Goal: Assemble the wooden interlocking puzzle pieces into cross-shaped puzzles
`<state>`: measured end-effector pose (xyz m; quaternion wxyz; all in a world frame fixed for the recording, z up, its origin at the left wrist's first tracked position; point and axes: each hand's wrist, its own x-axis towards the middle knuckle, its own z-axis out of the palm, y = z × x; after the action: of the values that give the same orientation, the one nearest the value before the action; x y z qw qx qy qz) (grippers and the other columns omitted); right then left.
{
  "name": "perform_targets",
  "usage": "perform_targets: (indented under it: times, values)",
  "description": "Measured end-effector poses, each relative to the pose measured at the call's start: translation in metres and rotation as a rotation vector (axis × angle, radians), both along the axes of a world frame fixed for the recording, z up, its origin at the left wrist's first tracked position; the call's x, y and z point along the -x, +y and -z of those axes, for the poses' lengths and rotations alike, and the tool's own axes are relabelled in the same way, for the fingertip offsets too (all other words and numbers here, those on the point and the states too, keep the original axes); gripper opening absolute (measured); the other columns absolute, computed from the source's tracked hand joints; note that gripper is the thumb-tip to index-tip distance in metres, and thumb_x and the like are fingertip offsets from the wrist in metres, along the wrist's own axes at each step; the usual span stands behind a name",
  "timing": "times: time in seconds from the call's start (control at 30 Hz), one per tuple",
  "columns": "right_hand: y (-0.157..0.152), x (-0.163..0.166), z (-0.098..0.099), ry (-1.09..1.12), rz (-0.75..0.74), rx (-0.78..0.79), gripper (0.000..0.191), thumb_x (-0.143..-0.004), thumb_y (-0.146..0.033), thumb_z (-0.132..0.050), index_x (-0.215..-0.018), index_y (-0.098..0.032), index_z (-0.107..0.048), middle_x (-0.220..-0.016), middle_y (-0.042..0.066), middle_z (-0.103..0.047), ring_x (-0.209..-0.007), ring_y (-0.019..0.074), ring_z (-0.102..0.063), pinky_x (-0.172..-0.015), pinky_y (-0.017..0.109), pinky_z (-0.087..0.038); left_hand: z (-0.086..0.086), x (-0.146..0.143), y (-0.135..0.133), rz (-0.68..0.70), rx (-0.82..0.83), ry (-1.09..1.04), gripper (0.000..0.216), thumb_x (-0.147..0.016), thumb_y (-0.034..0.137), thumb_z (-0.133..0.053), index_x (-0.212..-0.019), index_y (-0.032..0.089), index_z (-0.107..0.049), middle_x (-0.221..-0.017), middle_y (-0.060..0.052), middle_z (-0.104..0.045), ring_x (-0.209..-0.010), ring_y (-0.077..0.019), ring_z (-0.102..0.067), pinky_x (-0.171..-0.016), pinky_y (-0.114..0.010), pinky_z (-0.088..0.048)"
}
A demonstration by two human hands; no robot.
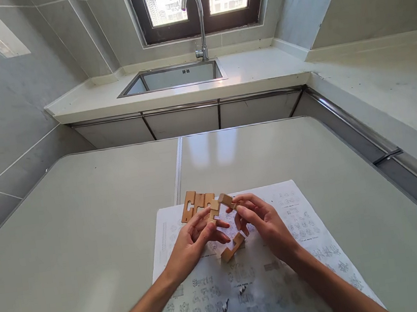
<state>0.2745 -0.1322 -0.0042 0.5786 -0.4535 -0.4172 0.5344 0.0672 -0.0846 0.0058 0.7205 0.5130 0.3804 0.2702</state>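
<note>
My left hand point(203, 232) pinches a notched wooden puzzle piece point(214, 208) between thumb and fingers. In my right hand point(255, 215) is another wooden puzzle piece point(226, 200), gripped at its right end and tilted. The two held pieces are close together, and whether they touch I cannot tell. Behind my left hand, several flat notched wooden pieces point(189, 205) lie side by side at the sheet's top edge, partly hidden by my fingers. A loose notched wooden piece point(233, 248) rests on the printed paper sheet point(285, 268) below and between my hands.
Two small shiny scraps point(226, 306) lie on the paper nearer to me. The pale table point(88, 233) has a seam point(178, 170) running away from me. Beyond it stands a counter point(258, 67) with a sink point(183, 83) and a faucet point(202, 29) under a window.
</note>
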Motion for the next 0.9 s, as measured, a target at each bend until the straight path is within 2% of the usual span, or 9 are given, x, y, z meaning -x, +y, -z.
perform_targets:
  times: [0.13, 0.23, 0.3, 0.4, 0.53, 0.63, 0.8, 0.9]
  values:
    - [0.001, 0.003, 0.002, -0.020, 0.062, -0.010, 0.034, -0.096, -0.043, -0.071, -0.125, -0.027, -0.063, -0.102, 0.005, -0.073, -0.080, 0.0192, -0.068, -0.066, 0.032, -0.054, -0.001, -0.001, 0.000, 0.042, -0.026, 0.008, 0.067, -0.098, 0.053, -0.067, -0.150, 0.018, -0.043, -0.113, -0.014, -0.077, -0.083, -0.0234, -0.078, -0.089, -0.042, -0.060]
    - [0.002, 0.002, 0.007, -0.055, 0.109, -0.012, 0.034, -0.094, -0.042, -0.075, -0.122, -0.024, -0.065, -0.102, 0.005, -0.075, -0.087, 0.0203, -0.071, -0.077, 0.034, -0.058, -0.001, -0.002, -0.003, 0.077, -0.139, 0.079, 0.061, -0.102, 0.051, -0.061, -0.150, 0.019, -0.041, -0.104, -0.010, -0.076, -0.077, -0.0194, -0.076, -0.081, -0.037, -0.061]
    - [0.003, 0.001, 0.010, -0.071, 0.129, -0.010, 0.033, -0.094, -0.042, -0.075, -0.121, -0.023, -0.067, -0.102, 0.005, -0.076, -0.087, 0.0203, -0.072, -0.081, 0.035, -0.059, 0.001, -0.001, -0.005, 0.080, -0.262, 0.159, 0.057, -0.103, 0.050, -0.057, -0.149, 0.020, -0.042, -0.098, -0.006, -0.074, -0.067, -0.0156, -0.071, -0.070, -0.031, -0.059]
    - [0.003, 0.001, 0.012, -0.114, 0.159, -0.004, 0.034, -0.094, -0.042, -0.075, -0.121, -0.023, -0.068, -0.104, 0.006, -0.077, -0.088, 0.0215, -0.074, -0.082, 0.036, -0.060, 0.007, 0.001, -0.008, 0.058, -0.513, 0.348, 0.044, -0.105, 0.046, -0.055, -0.141, 0.021, -0.052, -0.085, -0.001, -0.071, -0.058, -0.0121, -0.061, -0.058, -0.024, -0.051]
    - [0.002, 0.002, 0.010, -0.248, 0.174, -0.041, 0.031, -0.094, -0.040, -0.074, -0.120, -0.023, -0.071, -0.105, 0.007, -0.078, -0.091, 0.0234, -0.074, -0.082, 0.036, -0.059, 0.013, 0.003, -0.010, 0.039, -0.859, 0.567, 0.033, -0.105, 0.038, -0.054, -0.131, 0.018, -0.062, -0.062, 0.005, -0.061, -0.052, -0.0121, -0.057, -0.055, -0.023, -0.044]
    - [0.001, 0.003, 0.010, -0.366, 0.189, -0.087, 0.024, -0.096, -0.036, -0.073, -0.117, -0.025, -0.073, -0.106, 0.005, -0.077, -0.091, 0.0218, -0.071, -0.083, 0.036, -0.058, 0.015, 0.003, -0.011, 0.056, -1.023, 0.620, 0.025, -0.105, 0.033, -0.054, -0.122, 0.019, -0.065, -0.064, 0.004, -0.065, -0.051, -0.0113, -0.058, -0.055, -0.022, -0.043]
    - [0.000, 0.005, 0.011, -0.441, 0.186, -0.177, 0.018, -0.098, -0.029, -0.070, -0.116, -0.027, -0.075, -0.108, 0.004, -0.075, -0.090, 0.0203, -0.068, -0.085, 0.035, -0.057, 0.021, 0.004, -0.010, 0.095, -1.160, 0.682, 0.020, -0.102, 0.029, -0.057, -0.118, 0.020, -0.066, -0.065, 0.004, -0.069, -0.053, -0.0130, -0.063, -0.057, -0.024, -0.043]
    - [0.001, 0.004, 0.012, -0.481, 0.179, -0.254, 0.016, -0.098, -0.026, -0.070, -0.113, -0.027, -0.075, -0.111, 0.006, -0.071, -0.092, 0.0205, -0.068, -0.084, 0.035, -0.057, 0.024, 0.009, -0.008, 0.122, -1.161, 0.709, 0.023, -0.102, 0.037, -0.059, -0.116, 0.020, -0.067, -0.061, 0.004, -0.065, -0.052, -0.0140, -0.062, -0.057, -0.024, -0.041]
